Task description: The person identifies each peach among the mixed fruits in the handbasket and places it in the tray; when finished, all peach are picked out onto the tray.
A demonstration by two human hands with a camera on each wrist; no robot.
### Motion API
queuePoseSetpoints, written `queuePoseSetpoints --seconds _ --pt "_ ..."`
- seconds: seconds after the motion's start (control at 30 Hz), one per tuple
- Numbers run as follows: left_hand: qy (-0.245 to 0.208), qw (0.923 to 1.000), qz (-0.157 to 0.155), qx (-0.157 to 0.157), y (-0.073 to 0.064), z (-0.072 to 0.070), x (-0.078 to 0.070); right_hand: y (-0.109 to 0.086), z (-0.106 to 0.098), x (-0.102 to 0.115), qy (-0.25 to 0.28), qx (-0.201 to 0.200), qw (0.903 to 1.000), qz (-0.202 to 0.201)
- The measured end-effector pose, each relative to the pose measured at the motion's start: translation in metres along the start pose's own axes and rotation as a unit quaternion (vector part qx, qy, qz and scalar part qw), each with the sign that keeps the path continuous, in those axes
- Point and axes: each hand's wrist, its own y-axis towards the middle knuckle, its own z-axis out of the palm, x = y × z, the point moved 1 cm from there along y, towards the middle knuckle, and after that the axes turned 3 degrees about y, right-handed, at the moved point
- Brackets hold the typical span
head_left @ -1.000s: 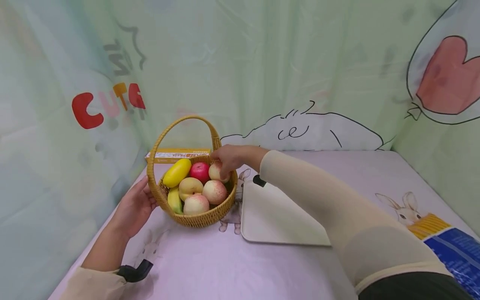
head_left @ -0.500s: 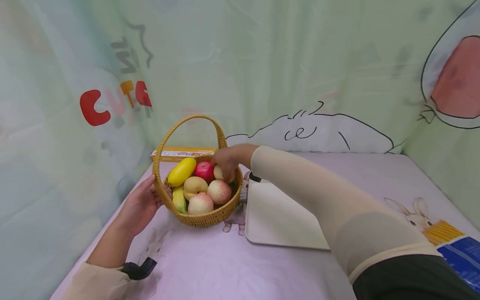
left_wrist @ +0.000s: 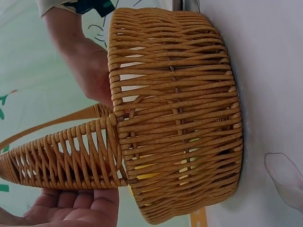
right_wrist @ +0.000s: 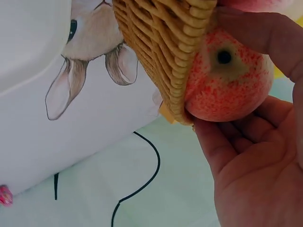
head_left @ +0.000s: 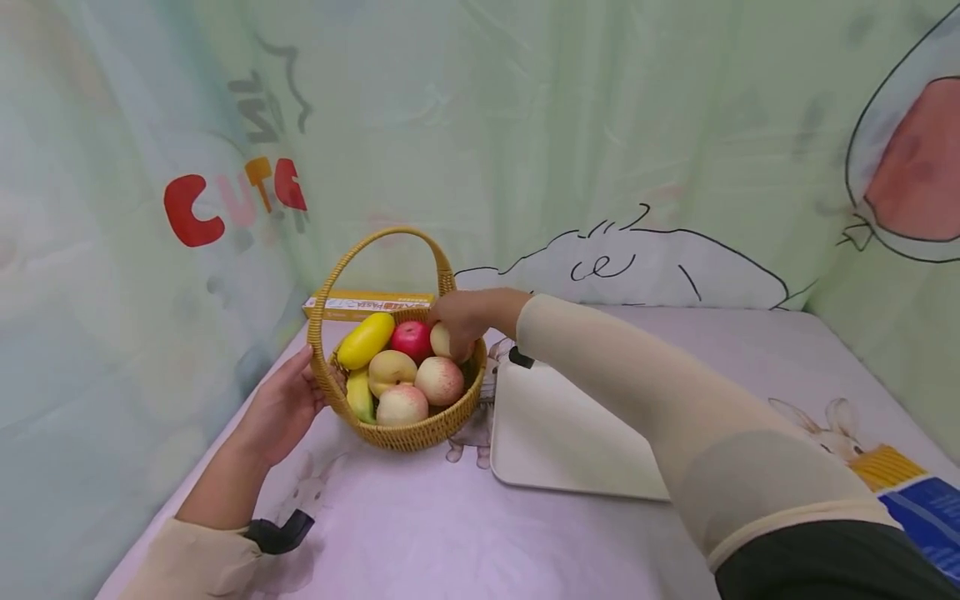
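Note:
A wicker basket [head_left: 420, 435] with a tall arched handle holds fruit. My left hand [head_left: 281, 412] grips the left foot of its handle; in the left wrist view the fingers [left_wrist: 85, 199] go behind the wicker, hiding their tips. My right hand [head_left: 467, 321] reaches over the right rim with thumb and fingers around a red-speckled peach [right_wrist: 232, 82], which still sits at the rim. Beside it lie a red apple [head_left: 411, 340], a yellow mango-shaped fruit [head_left: 365, 340], a banana [head_left: 361, 396] and several other peaches [head_left: 439, 381].
A white tray [head_left: 570, 450] lies right of the basket, partly under the right forearm. Behind the basket is a yellow pasta box [head_left: 375, 304]. A blue and yellow packet [head_left: 918, 500] rests at the right edge. Printed curtains [head_left: 562, 125] enclose the table.
My right hand has settled around the peach at the basket's right rim. The whole view has shifted slightly, so the basket appears a little farther right. The left hand stays at the handle.

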Motion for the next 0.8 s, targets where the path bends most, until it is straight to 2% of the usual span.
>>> queuePoseSetpoints --seconds 0.2,0.5,0.6,0.8 --pt "0.005 1.0 -0.001 0.0 0.0 0.001 -0.003 -0.017 -0.006 -0.01 0.045 -0.044 0.9979 -0.019" --pt "-0.005 0.9999 -0.01 -0.008 -0.001 0.003 -0.003 -0.038 -0.003 -0.029 0.134 -0.093 0.986 -0.032" --pt "-0.014 0.9998 -0.01 -0.01 -0.002 0.004 -0.002 -0.044 0.002 -0.033 0.176 -0.109 0.9776 -0.04" --pt "-0.014 0.9999 -0.006 -0.008 -0.003 0.004 -0.002 -0.062 0.011 -0.042 0.269 -0.139 0.9519 -0.044"
